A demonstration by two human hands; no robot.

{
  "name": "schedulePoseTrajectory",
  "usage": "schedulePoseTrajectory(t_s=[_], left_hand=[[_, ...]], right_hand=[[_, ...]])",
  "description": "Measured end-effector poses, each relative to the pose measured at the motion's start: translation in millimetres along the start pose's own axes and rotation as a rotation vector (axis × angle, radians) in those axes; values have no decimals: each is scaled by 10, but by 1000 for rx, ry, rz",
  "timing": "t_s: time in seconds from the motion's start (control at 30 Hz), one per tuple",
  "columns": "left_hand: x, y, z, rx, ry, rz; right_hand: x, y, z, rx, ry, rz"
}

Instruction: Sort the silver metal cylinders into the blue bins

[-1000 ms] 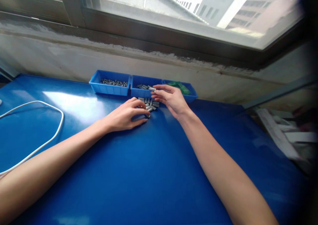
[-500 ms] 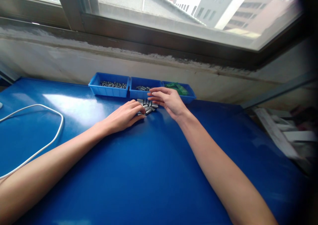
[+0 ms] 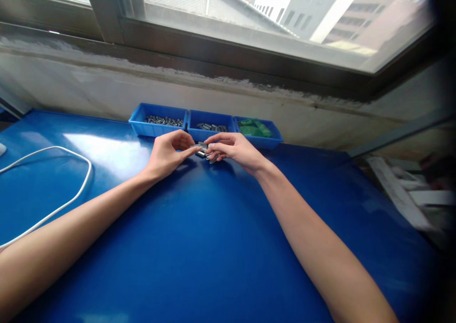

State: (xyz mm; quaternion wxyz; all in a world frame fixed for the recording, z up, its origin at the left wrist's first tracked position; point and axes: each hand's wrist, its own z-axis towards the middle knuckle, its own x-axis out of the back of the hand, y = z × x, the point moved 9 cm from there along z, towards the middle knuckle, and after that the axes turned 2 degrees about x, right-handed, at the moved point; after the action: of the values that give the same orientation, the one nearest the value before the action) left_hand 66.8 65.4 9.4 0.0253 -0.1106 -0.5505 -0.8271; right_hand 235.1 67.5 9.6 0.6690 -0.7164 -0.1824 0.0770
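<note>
Small silvery metal cylinders (image 3: 201,153) lie in a loose pile on the blue table, just in front of the bins and partly hidden by my fingers. My left hand (image 3: 170,153) is closed in a pinch at the pile's left side, with what looks like one small metal cylinder (image 3: 195,146) at its thumb and fingertips. From the right, my right hand (image 3: 237,150) reaches in with bent fingers drawn together over the pile. Whatever sits between its fingertips is too small and covered to make out. The fingertips of both hands are close together.
Behind the hands stand three joined blue bins: the left bin (image 3: 156,130) holds small metal parts, the middle bin (image 3: 203,134) metal cylinders, the right bin (image 3: 274,141) green pieces. A white cable (image 3: 87,178) curves across the table's left. A window (image 3: 249,42) rises behind.
My left hand has lifted off the table and closed into a pinch at the pile. My right hand has come slightly lower and left, its fingers now bent over the cylinders.
</note>
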Motion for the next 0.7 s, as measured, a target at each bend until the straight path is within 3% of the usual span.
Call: schedulePoseTrajectory(t_s=[0.23, 0.7], left_hand=[[-16, -28, 2, 56, -9, -208], [-86, 34, -46, 48, -93, -205]], right_hand=[[-46, -48, -12, 36, -44, -76], [-83, -7, -18, 16, -57, 151]])
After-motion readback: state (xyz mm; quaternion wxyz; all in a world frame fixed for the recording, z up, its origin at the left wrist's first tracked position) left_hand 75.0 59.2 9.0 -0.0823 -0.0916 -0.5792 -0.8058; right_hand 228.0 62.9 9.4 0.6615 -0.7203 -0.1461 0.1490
